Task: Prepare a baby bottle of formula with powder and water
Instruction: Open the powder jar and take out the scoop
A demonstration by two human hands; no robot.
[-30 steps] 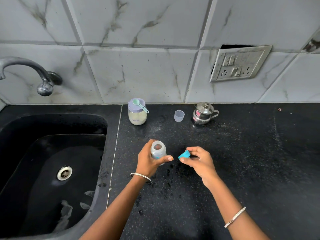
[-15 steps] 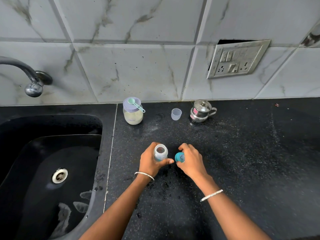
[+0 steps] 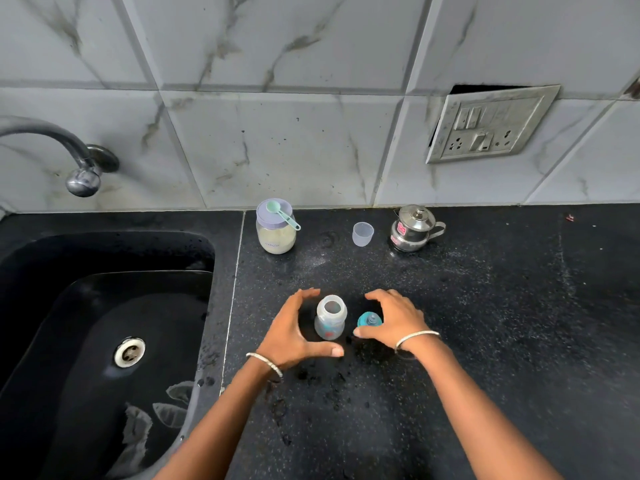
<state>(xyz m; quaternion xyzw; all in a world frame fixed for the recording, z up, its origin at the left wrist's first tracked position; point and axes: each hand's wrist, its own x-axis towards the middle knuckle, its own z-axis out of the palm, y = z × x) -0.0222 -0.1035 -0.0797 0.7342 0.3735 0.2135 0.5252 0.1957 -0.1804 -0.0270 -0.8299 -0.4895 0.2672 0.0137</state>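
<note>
An open clear baby bottle (image 3: pixel 330 318) stands upright on the black counter (image 3: pixel 485 323). Its blue teat cap (image 3: pixel 369 320) sits on the counter just to its right. My left hand (image 3: pixel 292 332) curves around the bottle's left side with fingers apart and a gap between hand and bottle. My right hand (image 3: pixel 396 318) arches open over the cap's right side without gripping it. At the back stand a jar of pale powder (image 3: pixel 276 230) with a green scoop (image 3: pixel 281 212) on its lilac lid, a small clear measuring cup (image 3: pixel 362 233) and a lidded steel pot (image 3: pixel 414 228).
A black sink (image 3: pixel 104 327) with a drain lies to the left, under a metal tap (image 3: pixel 74 157). A switch and socket plate (image 3: pixel 488 124) hangs loose on the tiled wall. Water drops speckle the counter near the bottle.
Both hands let go: the bottle now stands free on the counter and the blue cap has been set down beside it. Both hands have opened.
</note>
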